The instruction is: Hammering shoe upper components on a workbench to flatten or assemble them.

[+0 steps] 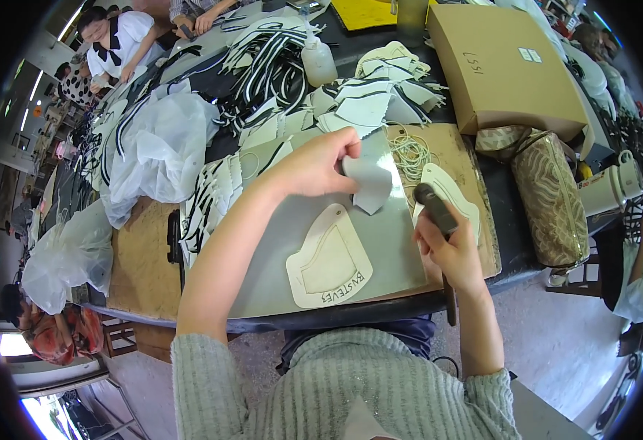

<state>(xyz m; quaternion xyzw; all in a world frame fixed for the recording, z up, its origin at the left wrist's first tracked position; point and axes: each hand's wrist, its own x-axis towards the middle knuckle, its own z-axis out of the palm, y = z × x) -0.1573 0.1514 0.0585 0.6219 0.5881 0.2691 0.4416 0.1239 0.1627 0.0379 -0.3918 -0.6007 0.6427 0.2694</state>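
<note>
My left hand (321, 165) is closed, its fingers pinching a small grey-white cut piece (375, 185) held over a smooth grey board (259, 282). In my right hand (455, 253) is a hammer (439, 210), gripped close to its dark head; the handle sticks out below my fist past the table edge. On the board, nearer my body than the left hand, lies a cream curved template (298, 277) with a cut-out middle and handwriting along one side. Just beyond the right hand a second cream template (453, 192) rests on brown cardboard (489, 238).
Pale cut pieces with black edges (358, 103) are heaped behind the board, more (215, 194) lie left. A clear bottle (318, 60), cardboard box (512, 66), patterned pouch (552, 198), string bundle (412, 155) and plastic bag (156, 147) surround the area. Another person (120, 40) sits far left.
</note>
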